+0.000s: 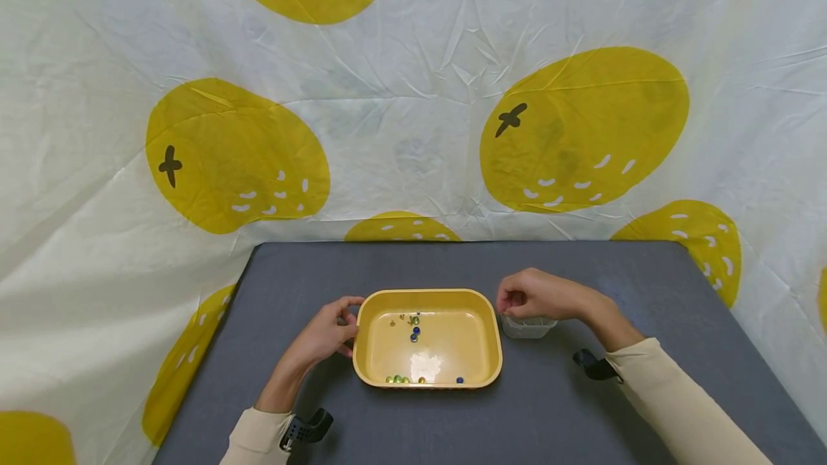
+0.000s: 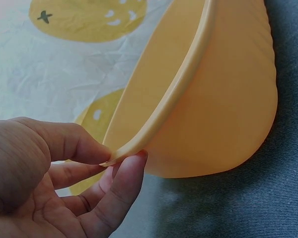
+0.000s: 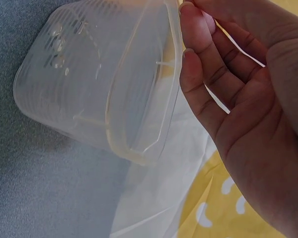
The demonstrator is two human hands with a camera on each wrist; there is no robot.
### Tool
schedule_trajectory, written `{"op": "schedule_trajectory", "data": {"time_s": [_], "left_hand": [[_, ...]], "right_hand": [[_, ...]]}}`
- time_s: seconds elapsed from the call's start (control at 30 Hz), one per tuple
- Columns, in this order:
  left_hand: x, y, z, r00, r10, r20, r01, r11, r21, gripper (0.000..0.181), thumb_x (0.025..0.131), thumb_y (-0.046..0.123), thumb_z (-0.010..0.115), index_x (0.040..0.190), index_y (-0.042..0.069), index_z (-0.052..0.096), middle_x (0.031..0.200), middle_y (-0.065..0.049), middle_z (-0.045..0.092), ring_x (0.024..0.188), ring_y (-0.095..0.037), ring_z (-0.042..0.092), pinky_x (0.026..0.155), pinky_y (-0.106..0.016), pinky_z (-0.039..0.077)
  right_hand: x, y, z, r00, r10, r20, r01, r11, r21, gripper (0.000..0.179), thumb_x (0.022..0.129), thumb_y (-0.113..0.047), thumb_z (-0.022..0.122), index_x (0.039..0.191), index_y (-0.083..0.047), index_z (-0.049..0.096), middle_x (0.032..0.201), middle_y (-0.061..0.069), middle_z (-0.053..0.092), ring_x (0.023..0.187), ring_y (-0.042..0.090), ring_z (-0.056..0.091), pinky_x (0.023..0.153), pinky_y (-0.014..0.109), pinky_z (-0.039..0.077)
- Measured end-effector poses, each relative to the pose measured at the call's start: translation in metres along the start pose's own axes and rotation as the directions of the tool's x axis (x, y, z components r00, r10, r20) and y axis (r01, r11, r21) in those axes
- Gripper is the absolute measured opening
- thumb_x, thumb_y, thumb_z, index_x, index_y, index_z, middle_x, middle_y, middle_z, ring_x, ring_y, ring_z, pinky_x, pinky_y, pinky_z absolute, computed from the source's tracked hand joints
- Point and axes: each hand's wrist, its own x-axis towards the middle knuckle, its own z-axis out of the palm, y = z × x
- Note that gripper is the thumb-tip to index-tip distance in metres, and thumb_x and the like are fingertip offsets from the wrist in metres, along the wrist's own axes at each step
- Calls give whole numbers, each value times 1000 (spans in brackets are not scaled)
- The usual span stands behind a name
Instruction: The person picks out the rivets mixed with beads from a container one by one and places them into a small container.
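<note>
A yellow plastic basin (image 1: 455, 343) lies on the table. My left hand (image 1: 328, 329) pinches its left rim between thumb and fingers, as the left wrist view also shows. Inside are blue marbles (image 1: 416, 331), greenish marbles (image 1: 398, 379) along the near wall and several tiny gold-coloured pieces (image 1: 392, 323). Just right of the basin stands a clear plastic container (image 1: 528, 331). My right hand (image 1: 545, 295) is over it with bent fingers, fingertips at its rim. Whether those fingertips hold something small is hidden. Shiny specks (image 3: 59, 54) show through the container's wall, too unclear to name.
The table (image 1: 413, 429) has a dark grey cloth top. Behind it hangs a white curtain (image 1: 400, 156) printed with large yellow fruit. A black band (image 1: 310, 428) is on the left wrist, another (image 1: 594, 364) on the right.
</note>
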Motion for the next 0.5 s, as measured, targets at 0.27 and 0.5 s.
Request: {"op": "schedule_trajectory", "data": {"time_s": [0.27, 0.5], "left_hand": [[0, 1, 0, 1000, 0, -4, 0, 1000, 12, 50, 97, -3, 57, 146, 3, 49, 92, -15, 51, 71, -25, 62, 58, -45, 62], [-1, 0, 0, 1000, -3, -9, 3, 1000, 11, 50, 97, -3, 58, 146, 3, 50, 92, -15, 51, 72, -25, 62, 58, -45, 62]], "right_hand": [[-5, -1, -5, 999, 43, 3, -43, 999, 18, 7, 94, -6, 67, 97, -11, 72, 87, -2, 68, 74, 11, 61, 66, 25, 55], [-7, -1, -8, 997, 76, -6, -76, 997, 7, 10, 93, -6, 69, 96, -15, 71, 87, -6, 65, 76, 10, 60, 68, 24, 55]]}}
